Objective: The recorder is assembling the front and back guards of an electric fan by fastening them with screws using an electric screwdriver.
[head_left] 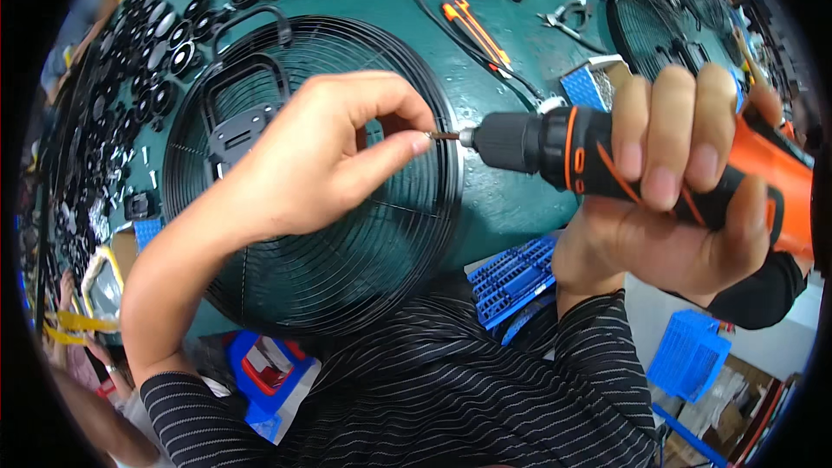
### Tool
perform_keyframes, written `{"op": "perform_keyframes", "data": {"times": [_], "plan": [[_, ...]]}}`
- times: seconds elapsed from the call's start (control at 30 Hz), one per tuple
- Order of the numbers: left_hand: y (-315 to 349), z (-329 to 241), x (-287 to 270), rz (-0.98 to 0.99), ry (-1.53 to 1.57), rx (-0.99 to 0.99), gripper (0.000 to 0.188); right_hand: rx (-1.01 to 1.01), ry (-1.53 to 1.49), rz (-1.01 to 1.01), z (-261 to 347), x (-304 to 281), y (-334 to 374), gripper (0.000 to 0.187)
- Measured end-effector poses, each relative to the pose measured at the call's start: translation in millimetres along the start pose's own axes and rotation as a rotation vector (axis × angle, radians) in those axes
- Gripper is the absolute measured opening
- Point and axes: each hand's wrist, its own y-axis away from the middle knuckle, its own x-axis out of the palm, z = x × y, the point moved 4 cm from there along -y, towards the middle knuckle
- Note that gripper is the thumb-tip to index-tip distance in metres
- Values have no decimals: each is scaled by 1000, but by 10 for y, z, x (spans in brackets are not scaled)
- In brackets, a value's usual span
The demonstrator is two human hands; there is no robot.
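**Seating a screw on the driver tip**

Working over the green bench [520, 208], you had the black wire fan guard [347, 277] lying flat before you, well below both hands. Your right hand [685, 199] came in from the right, fingers wrapped tight round the orange-and-black cordless screwdriver [607, 156], held level with its chuck pointing left. Your left hand [321, 156] arched in from the lower left, wrist bent, thumb and forefinger pinched on a small screw [442, 135] touching the bit's end. Orange-handled hand tools [475, 28] lay farther back, beside rows of black round parts [165, 43].
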Motion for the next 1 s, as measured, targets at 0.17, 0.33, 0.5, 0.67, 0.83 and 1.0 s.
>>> {"op": "perform_keyframes", "data": {"times": [0.17, 0.33, 0.5, 0.67, 0.83, 1.0], "plan": [[440, 154, -660, -304, -487, -45, 11, 118, 260, -171, 132, -331, 170, 44], [1968, 990, -1191, -852, -355, -397, 26, 907, 475, -384, -173, -471, 979, 38], [3025, 1975, -858, -1010, 160, -544, 20, 1222, 188, -498, -416, -322, 1556, 37], [3182, 2190, -780, -1053, 129, -644, 25, 1180, 116, -344, -475, -191, 1679, 44], [3188, 2179, -788, -1178, 152, -618, 24, 1134, 55, -407, -489, -173, 1707, 28], [3337, 2267, -842, -1153, 87, -628, 30, 1102, 156, -197, -521, -205, 1722, 38]]}}
